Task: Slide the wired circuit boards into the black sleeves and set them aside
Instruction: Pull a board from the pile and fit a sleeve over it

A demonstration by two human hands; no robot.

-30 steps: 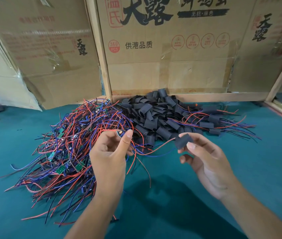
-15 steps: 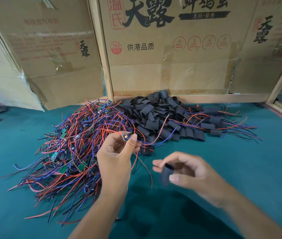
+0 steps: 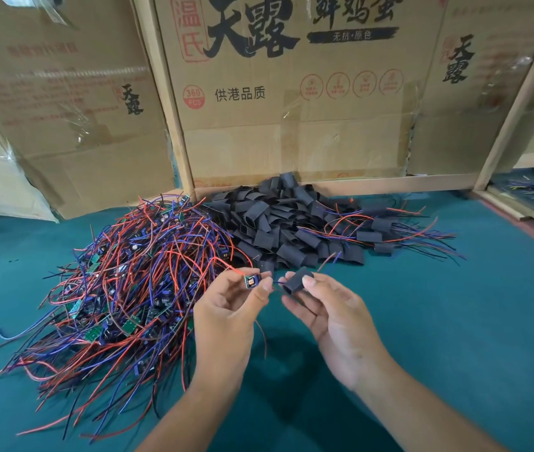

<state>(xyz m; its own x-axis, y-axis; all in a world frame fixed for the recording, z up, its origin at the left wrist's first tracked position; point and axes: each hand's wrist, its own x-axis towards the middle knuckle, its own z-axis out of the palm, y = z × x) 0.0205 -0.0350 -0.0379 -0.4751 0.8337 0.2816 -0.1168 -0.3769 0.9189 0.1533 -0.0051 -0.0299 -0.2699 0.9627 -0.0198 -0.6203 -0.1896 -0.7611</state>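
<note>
1. Three heaps lie on the green table (image 3: 454, 321), and the pile of empty black sleeves (image 3: 278, 223) against the cardboard boxes (image 3: 291, 93) serves as the landmark. Left of it spreads the large tangle of wired boards (image 3: 122, 288); right of it, touching its edge, lie the finished sleeved boards (image 3: 379, 230) with their wires trailing away from it.
2. Just in front of the sleeve pile, raised off the table, the two hands meet. The left hand (image 3: 226, 318) pinches one small circuit board (image 3: 252, 282) between thumb and fingertips, its red wire running back toward the tangle.
3. The right hand (image 3: 334, 318) grips a single black sleeve (image 3: 296, 280), thumb on top and fingers beneath, its open mouth facing the board. The two parts are near but apart.
4. To do this step well, I would judge, squeeze the sleeve at its edges so the flat mouth bows open.
5. Lead the loose wire ends through first, then follow with the board end on, kept level.
6. Whether any wire has already entered the sleeve is too small to tell.
</note>
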